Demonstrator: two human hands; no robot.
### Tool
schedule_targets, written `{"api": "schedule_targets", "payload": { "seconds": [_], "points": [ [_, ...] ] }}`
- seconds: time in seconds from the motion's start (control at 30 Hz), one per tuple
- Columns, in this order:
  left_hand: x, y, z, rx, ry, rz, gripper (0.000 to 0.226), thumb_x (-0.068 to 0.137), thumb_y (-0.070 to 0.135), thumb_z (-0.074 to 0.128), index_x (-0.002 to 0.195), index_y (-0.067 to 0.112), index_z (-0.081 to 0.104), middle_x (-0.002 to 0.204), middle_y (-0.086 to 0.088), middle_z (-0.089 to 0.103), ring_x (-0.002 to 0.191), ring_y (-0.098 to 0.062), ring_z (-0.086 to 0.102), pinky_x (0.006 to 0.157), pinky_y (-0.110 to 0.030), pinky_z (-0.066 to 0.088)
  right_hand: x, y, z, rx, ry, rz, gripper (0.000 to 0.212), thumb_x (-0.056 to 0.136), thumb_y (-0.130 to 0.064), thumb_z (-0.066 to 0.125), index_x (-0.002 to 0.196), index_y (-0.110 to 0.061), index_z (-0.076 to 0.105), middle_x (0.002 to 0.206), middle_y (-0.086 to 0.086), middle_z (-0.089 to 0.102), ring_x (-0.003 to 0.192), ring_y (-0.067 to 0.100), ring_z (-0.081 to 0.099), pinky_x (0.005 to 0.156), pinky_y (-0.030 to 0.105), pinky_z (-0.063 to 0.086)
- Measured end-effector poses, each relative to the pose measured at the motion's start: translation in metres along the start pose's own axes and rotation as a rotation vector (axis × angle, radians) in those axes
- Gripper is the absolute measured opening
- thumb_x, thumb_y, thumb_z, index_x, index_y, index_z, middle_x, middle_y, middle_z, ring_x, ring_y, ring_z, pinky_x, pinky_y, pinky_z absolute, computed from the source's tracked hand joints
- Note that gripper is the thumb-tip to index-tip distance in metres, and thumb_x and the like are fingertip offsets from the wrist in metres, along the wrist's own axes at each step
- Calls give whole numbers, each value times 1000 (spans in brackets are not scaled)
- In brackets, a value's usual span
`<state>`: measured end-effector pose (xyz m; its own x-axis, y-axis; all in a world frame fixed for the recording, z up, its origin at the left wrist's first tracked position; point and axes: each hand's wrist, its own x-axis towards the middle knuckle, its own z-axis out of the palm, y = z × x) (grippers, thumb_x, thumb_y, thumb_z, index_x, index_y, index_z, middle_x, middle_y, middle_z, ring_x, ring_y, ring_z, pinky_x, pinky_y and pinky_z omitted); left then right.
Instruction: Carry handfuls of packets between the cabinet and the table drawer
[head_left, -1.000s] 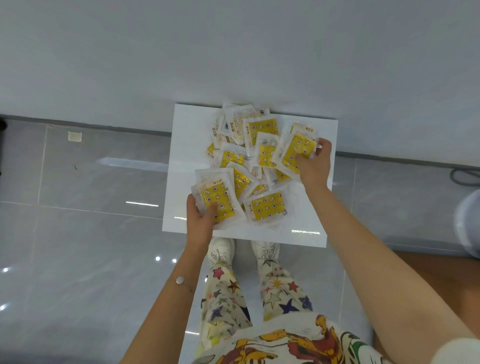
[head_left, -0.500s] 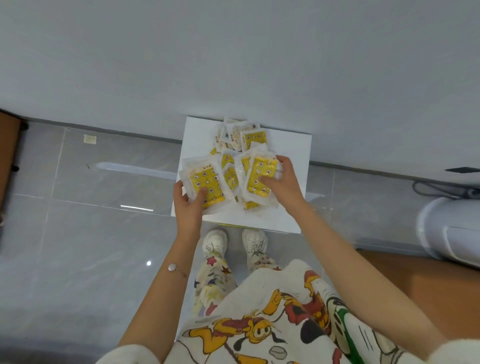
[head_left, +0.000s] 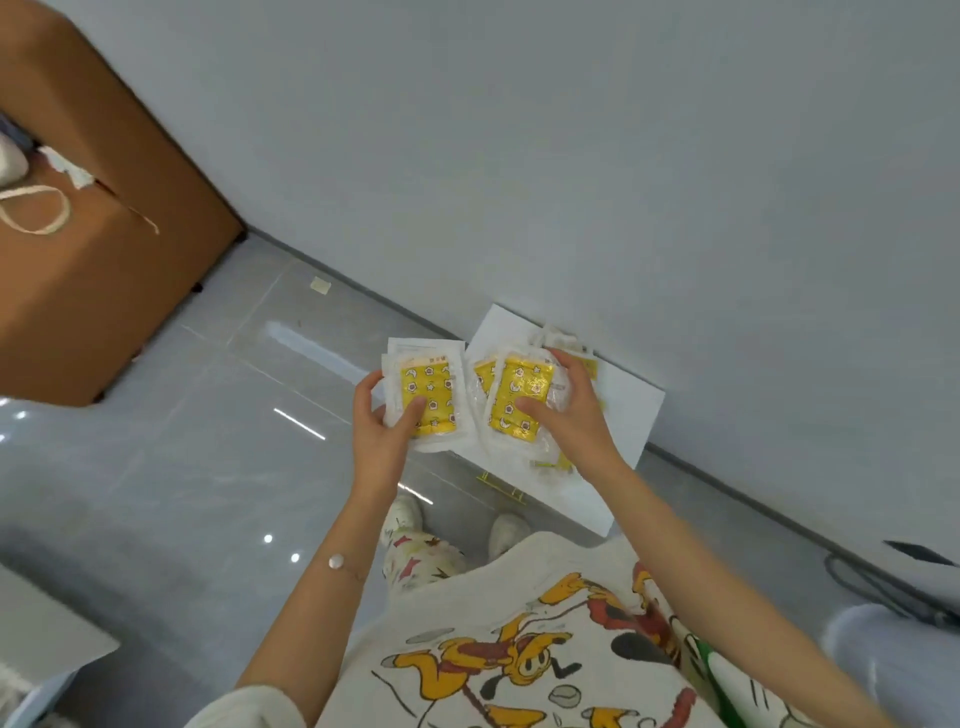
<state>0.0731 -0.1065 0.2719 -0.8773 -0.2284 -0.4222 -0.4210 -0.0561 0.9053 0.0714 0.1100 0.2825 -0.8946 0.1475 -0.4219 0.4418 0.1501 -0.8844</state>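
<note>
Holding two bunches of flat clear-plastic sachets with yellow star-print pads inside: left stack (head_left: 427, 397) pinched by the left hand (head_left: 382, 439), right stack (head_left: 519, 408) by the right hand (head_left: 574, 415), above the white board surface (head_left: 631, 415); they look light, floppy and slippery, so I'd grip across the middle, thumb on top.

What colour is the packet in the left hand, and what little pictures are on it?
Bright yellow with small stars, moons and flowers, inside a clear white-edged wrapper. The left hand holds it; head view shows it best.

We cannot read the blurred print on the yellow packets (head_left: 427, 397). The white board (head_left: 628, 415) is largely covered by hands and packets, and the brown cabinet (head_left: 93, 249) at far left is cropped by the frame's edge.
</note>
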Motion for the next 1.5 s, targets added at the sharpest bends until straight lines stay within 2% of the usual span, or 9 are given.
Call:
{"api": "schedule_targets", "payload": {
  "seconds": [0.1,0.23,0.4,0.53,0.67,0.8,1.23,1.37,1.5],
  "points": [
    [-5,16,-45,-46,79,44,54,87,15,69,131,25,40,102,7,67,83,-8,71,67,-22,58,-4,-35,41,-60,-83,-58,67,79,-19,78,132,-35,40,130,-14,42,120,9,47,95,29,48],
    [1,29,-125,-109,192,80,56,86,15,70,133,22,40,106,-3,69,88,-16,71,69,-26,59,-3,-83,115,-68,-183,-106,63,79,-12,76,126,-34,40,111,-26,47,97,-8,52,69,8,48],
    [5,40,-242,-150,335,116,51,85,16,71,127,25,43,100,0,70,87,-16,71,74,-30,58,-8,-126,225,-87,-284,-126,64,78,-8,76,128,-28,41,108,-20,52,95,-2,56,68,14,51],
    [2,44,-334,-181,443,141,48,86,11,70,125,24,43,96,0,70,79,-10,71,66,-22,56,-19,-150,319,-103,-390,-123,62,80,-8,75,130,-25,42,106,-16,56,96,3,60,68,17,54],
    [1,43,-412,-250,578,125,48,87,11,69,123,28,42,97,3,68,77,-4,70,65,-19,55,-27,-162,408,-123,-477,-134,66,78,-8,77,133,-21,44,119,0,59,103,15,63,78,28,56],
    [-4,38,-471,-332,729,105,50,87,13,69,124,31,41,105,-1,67,90,-13,69,68,-20,56,-35,-178,486,-162,-602,-130,58,80,-5,74,128,-20,45,118,5,61,96,12,64,72,22,56],
    [49,25,-584,-539,1102,39,59,87,16,69,136,25,37,118,-4,62,97,-14,66,72,-21,56,13,-224,687,-306,-946,-171,50,81,-8,74,120,-24,47,117,4,63,101,18,66,82,33,57],
    [81,40,-612,-632,1238,45,57,87,17,68,135,26,37,120,-4,61,100,-20,66,79,-29,56,34,-255,752,-366,-1070,-199,52,82,-7,73,124,-18,46,115,4,61,98,14,65,77,26,57],
    [99,49,-633,-695,1386,42,54,87,16,69,130,29,39,115,3,60,97,-13,65,71,-21,55,43,-277,816,-444,-1203,-224,50,81,-7,73,123,-17,48,118,7,61,103,20,65,81,30,57]
  ]
}}
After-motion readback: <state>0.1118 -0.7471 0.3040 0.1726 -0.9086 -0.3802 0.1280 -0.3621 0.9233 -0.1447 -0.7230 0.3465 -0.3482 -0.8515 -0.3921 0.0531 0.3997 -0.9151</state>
